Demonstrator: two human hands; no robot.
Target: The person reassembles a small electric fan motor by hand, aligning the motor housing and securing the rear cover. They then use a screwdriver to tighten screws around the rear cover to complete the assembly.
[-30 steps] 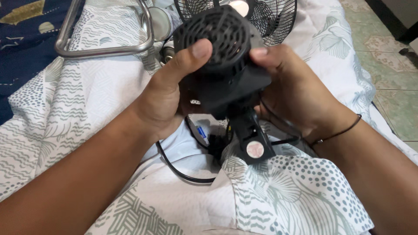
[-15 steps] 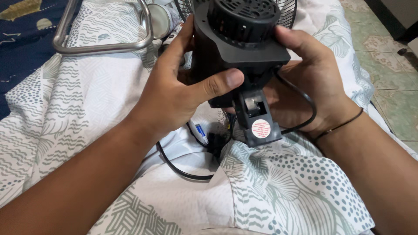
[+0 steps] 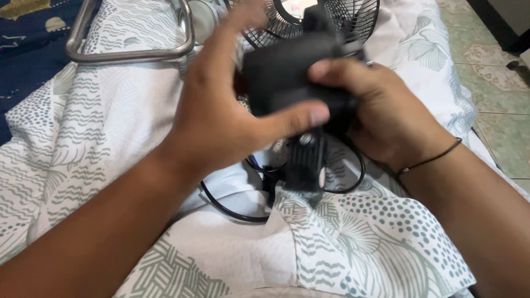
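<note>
Black motor housing (image 3: 292, 77), turned since a moment ago so its vented face no longer shows, gripped between left hand (image 3: 221, 121) and right hand (image 3: 381, 121) above the patterned sheet (image 3: 110, 127), cord (image 3: 232, 207) trailing beneath.

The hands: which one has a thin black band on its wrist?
The right hand, gripping the black fan motor housing from the right side, has the thin black band on its wrist. The left hand has a bare wrist.
</note>
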